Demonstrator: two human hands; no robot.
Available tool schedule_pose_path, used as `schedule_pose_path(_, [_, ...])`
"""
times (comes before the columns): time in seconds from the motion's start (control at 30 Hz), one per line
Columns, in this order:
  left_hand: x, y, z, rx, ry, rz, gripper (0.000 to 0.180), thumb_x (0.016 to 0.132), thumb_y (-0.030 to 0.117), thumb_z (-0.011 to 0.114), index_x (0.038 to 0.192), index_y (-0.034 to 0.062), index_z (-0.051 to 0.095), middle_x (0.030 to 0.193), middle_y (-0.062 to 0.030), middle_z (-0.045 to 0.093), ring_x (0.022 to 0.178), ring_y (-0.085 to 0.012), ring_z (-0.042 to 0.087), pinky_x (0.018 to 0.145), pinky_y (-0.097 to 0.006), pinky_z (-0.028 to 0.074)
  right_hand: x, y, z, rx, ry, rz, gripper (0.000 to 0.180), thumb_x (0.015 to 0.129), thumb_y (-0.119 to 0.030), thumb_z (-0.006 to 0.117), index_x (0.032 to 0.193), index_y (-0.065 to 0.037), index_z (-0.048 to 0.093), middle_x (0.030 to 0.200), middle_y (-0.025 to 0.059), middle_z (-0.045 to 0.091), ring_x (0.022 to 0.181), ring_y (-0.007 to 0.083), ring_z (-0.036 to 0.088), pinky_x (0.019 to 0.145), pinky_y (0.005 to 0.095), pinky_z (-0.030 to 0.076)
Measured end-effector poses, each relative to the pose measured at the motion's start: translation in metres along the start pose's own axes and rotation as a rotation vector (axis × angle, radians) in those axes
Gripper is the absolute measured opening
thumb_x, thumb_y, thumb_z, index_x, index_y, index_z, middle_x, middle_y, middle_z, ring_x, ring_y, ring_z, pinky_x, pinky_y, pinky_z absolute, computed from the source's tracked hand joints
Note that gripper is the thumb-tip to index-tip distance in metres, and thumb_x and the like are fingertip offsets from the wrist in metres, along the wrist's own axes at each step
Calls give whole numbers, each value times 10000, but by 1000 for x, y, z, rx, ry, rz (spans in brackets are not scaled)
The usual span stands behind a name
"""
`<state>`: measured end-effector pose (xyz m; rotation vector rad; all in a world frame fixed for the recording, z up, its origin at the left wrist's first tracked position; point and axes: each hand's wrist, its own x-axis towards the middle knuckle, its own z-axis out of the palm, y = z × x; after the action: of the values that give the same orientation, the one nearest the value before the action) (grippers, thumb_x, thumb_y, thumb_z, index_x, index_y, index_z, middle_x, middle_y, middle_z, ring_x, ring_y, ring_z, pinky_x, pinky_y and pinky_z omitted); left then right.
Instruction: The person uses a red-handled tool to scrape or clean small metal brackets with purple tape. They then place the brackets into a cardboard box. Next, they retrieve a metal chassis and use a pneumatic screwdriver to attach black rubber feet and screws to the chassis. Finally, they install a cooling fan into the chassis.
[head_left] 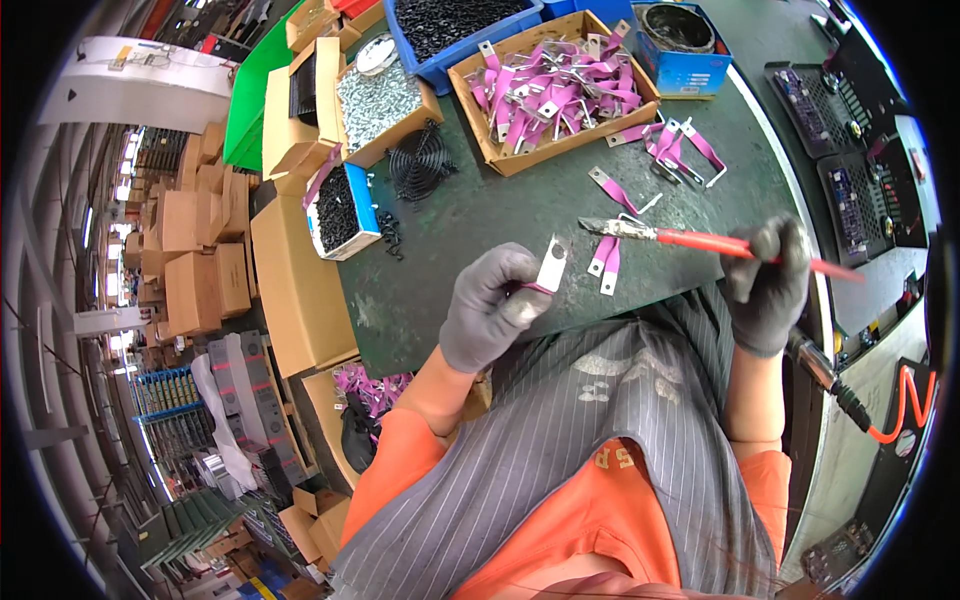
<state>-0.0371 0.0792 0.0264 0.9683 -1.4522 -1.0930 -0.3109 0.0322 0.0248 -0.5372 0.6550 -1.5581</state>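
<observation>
My left hand point(490, 305), in a grey glove, is closed on a small metal strip with a pink sleeve point(549, 268), its flat silver end sticking up. In my gloved right hand point(768, 280) I grip red-handled pliers point(700, 240), whose jaws point left toward a pink-sleeved strip point(605, 262) that lies on the dark green table point(480, 215). The two hands are apart, the left near the table's front edge. More pink strips point(680, 145) lie loose on the table beyond the pliers.
A cardboard box of pink strips point(555, 90) stands at the back, with a blue bin of black parts point(455, 25), a blue box point(685, 45), a box of silver screws point(385, 100), a black fan grille point(420, 160) and a small box of black screws point(342, 210). Black perforated panels point(830, 100) sit at right.
</observation>
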Motion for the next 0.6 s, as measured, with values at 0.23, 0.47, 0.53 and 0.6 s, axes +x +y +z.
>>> schedule_pose_path(0.23, [4,15,0,-469,-45,-268,228,859,255,656,916,54,564,711,-11,502,564,-78,395,479,-217,291,12,19,-9,27,-156,141,352,988,-356,391,798,-83,505,488,37,454,363,112,336,369,236,259])
schedule_pose_path(0.47, [8,16,2,-487,-7,-310,257,857,271,650,945,50,552,709,-10,492,561,-70,380,482,-216,286,8,13,-16,155,-147,186,347,994,-332,379,779,-92,506,462,16,434,336,109,315,367,243,262])
schedule_pose_path(0.53, [10,14,2,-456,32,-316,233,857,233,640,970,51,548,722,-11,493,578,-69,393,491,-211,298,9,14,-16,149,-220,140,353,997,-335,372,772,-98,505,441,8,406,334,111,312,365,245,254])
schedule_pose_path(0.6, [15,11,4,-344,109,-312,204,847,164,638,997,52,555,750,-7,527,615,-52,426,536,-192,335,10,13,-18,191,-228,126,357,1000,-336,367,770,-103,511,424,2,379,333,112,303,364,246,246])
